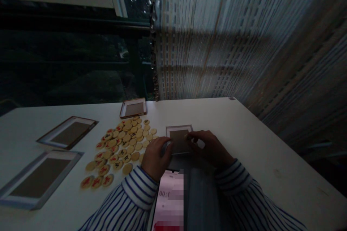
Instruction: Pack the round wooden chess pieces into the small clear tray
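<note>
A shallow rectangular box (pixel 179 127) with a pale rim and brown inside lies in front of me. My left hand (pixel 157 157) is closed at its left edge, thumb and fingers bent around the rim. At the right side of the box, my right hand (pixel 208 148) pinches a small pale round piece between its fingertips; only part of the piece shows. Left of my left hand spreads a pile of round wooden Chinese chess pieces (pixel 126 138), some with red characters and some with black.
Three more shallow boxes stand on the white table (pixel 211 112): one at the back (pixel 146 107), one at the left (pixel 73 118) and one nearer (pixel 35 205). A phone (pixel 169 202) with a lit screen is below my hands. A bead curtain (pixel 206 43) hangs behind.
</note>
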`<state>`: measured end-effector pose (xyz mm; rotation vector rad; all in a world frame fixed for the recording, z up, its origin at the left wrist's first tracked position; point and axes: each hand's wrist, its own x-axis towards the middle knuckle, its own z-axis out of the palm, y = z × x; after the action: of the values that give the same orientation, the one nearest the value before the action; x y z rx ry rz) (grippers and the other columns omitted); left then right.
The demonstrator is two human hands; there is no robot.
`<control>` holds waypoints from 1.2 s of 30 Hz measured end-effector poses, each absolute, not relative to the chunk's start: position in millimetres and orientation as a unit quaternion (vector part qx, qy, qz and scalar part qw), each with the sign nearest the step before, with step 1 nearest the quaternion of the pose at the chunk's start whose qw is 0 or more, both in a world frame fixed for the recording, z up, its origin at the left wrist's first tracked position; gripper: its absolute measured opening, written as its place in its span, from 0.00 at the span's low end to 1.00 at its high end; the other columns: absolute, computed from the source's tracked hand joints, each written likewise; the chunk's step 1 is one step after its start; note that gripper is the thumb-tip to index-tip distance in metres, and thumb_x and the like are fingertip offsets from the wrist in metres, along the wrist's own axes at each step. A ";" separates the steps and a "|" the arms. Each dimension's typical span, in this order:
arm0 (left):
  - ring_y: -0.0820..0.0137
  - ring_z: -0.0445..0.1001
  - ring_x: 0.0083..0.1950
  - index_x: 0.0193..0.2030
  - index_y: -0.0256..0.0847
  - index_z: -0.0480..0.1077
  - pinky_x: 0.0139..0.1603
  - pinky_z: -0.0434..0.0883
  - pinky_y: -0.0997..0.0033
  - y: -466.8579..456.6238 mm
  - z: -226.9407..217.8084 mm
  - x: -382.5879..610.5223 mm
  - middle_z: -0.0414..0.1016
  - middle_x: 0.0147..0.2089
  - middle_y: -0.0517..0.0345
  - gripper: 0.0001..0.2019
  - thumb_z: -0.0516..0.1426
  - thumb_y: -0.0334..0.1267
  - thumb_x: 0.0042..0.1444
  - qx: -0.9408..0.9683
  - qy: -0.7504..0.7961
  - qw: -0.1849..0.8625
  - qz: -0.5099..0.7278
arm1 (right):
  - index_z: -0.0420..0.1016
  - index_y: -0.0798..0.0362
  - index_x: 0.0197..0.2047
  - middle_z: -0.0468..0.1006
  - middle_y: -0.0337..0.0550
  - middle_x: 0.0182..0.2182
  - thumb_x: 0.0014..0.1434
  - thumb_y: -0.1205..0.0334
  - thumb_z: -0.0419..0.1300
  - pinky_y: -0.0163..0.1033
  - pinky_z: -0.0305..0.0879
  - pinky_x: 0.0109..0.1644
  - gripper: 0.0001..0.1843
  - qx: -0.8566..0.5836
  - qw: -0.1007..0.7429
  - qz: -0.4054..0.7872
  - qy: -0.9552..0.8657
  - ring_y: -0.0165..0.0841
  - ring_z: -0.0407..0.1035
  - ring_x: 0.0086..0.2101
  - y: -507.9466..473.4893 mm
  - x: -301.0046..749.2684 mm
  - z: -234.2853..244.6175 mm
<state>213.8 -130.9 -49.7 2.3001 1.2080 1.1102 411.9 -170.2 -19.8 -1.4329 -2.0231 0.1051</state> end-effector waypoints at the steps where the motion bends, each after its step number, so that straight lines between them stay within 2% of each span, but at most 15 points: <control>1: 0.67 0.70 0.43 0.40 0.37 0.68 0.45 0.67 0.63 -130.3 -51.2 213.4 0.73 0.40 0.52 0.10 0.51 0.37 0.52 0.807 0.424 0.150 0.383 | 0.69 0.52 0.41 0.75 0.41 0.31 0.53 0.61 0.55 0.39 0.60 0.39 0.12 -0.548 0.318 0.046 -0.772 0.29 0.67 0.30 -169.8 413.9 -19.4; 4: 0.67 0.69 0.44 0.42 0.37 0.67 0.46 0.67 0.63 -129.5 -54.5 212.8 0.72 0.41 0.51 0.11 0.50 0.36 0.53 0.811 0.431 0.140 0.371 | 0.69 0.51 0.41 0.75 0.41 0.32 0.52 0.62 0.56 0.39 0.60 0.39 0.11 -0.550 0.299 0.061 -0.777 0.30 0.67 0.32 -167.8 418.7 -20.0; 7: 0.67 0.69 0.44 0.42 0.37 0.66 0.46 0.67 0.63 -129.6 -55.9 212.5 0.72 0.41 0.51 0.11 0.50 0.36 0.53 0.815 0.428 0.137 0.365 | 0.70 0.51 0.40 0.73 0.43 0.36 0.50 0.63 0.58 0.40 0.61 0.41 0.12 -0.543 0.292 0.060 -0.785 0.32 0.66 0.37 -164.3 422.4 -25.5; 12: 0.67 0.68 0.45 0.42 0.37 0.66 0.47 0.67 0.63 -129.6 -57.3 212.1 0.71 0.42 0.51 0.11 0.49 0.33 0.53 0.818 0.424 0.136 0.363 | 0.73 0.49 0.37 0.68 0.49 0.44 0.49 0.57 0.58 0.44 0.61 0.44 0.11 -0.561 0.280 0.035 -0.778 0.37 0.63 0.43 -159.3 425.7 -38.9; 17: 0.67 0.68 0.45 0.42 0.37 0.66 0.47 0.67 0.63 -128.5 -58.8 213.0 0.71 0.41 0.51 0.11 0.48 0.30 0.52 0.825 0.409 0.124 0.369 | 0.74 0.47 0.36 0.64 0.48 0.48 0.47 0.54 0.59 0.48 0.59 0.45 0.11 -0.574 0.266 0.020 -0.774 0.41 0.59 0.48 -157.2 427.2 -46.6; 24: 0.68 0.69 0.43 0.41 0.37 0.67 0.46 0.67 0.65 -128.2 -58.8 213.6 0.71 0.41 0.52 0.12 0.48 0.27 0.51 0.823 0.411 0.134 0.368 | 0.74 0.47 0.36 0.64 0.48 0.50 0.48 0.54 0.59 0.48 0.59 0.46 0.11 -0.569 0.245 0.028 -0.784 0.41 0.59 0.48 -152.7 425.6 -44.7; 36: 0.68 0.69 0.42 0.39 0.39 0.69 0.44 0.68 0.63 -128.6 -59.9 214.9 0.71 0.41 0.53 0.12 0.49 0.27 0.50 0.819 0.430 0.137 0.355 | 0.75 0.47 0.35 0.62 0.49 0.51 0.45 0.55 0.61 0.52 0.57 0.46 0.12 -0.582 0.186 0.051 -0.790 0.44 0.57 0.50 -149.6 421.4 -31.3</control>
<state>214.9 -128.6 -59.9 2.3692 1.2437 1.0279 421.4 -149.6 -31.3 -1.6399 -2.2243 0.1435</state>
